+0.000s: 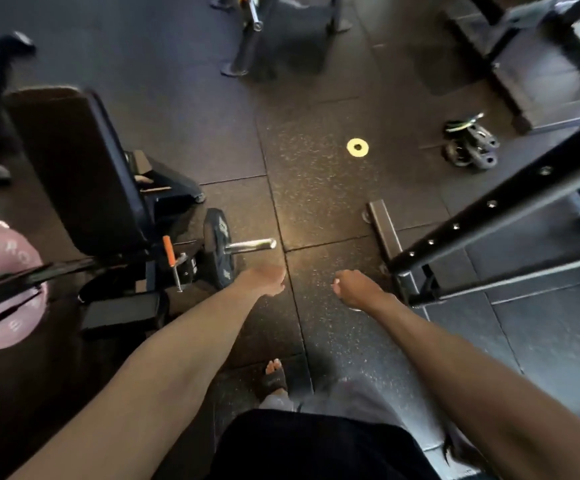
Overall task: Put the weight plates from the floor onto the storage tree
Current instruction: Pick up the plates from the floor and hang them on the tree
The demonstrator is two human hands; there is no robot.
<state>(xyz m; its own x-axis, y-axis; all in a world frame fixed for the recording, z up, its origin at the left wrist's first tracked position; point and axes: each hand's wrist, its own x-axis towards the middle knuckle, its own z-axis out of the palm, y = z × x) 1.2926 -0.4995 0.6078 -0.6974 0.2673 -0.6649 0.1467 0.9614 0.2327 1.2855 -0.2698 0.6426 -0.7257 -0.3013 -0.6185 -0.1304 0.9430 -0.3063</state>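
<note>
Yellow plate (357, 147) flat on the floor (316, 195), well beyond the bar (250, 244). Both arms reach forward and down: left hand (264, 280) just below the bar's tip, right hand (354, 287) further right, fingers curled in, both empty.

Bare rubber floor (316, 188) lies all round the yellow plate (357, 147), which touches nothing, so a hand can come at it from any side. From the plate towards the person runs an open lane of floor, with the left hand (264, 280) and right hand (354, 289) over its near end. Left of the plate and nearer, a chrome bar sleeve (252, 244) pokes towards that lane, carrying an upright black plate (220, 247), with the bench pad (74, 168) behind it. Right of the plate and nearer, the rack foot (382, 230) lies on the floor and the rack upright (500, 202) slants across above it. Further right of the plate, well apart, sits a pile of small black plates (470, 147).
</note>
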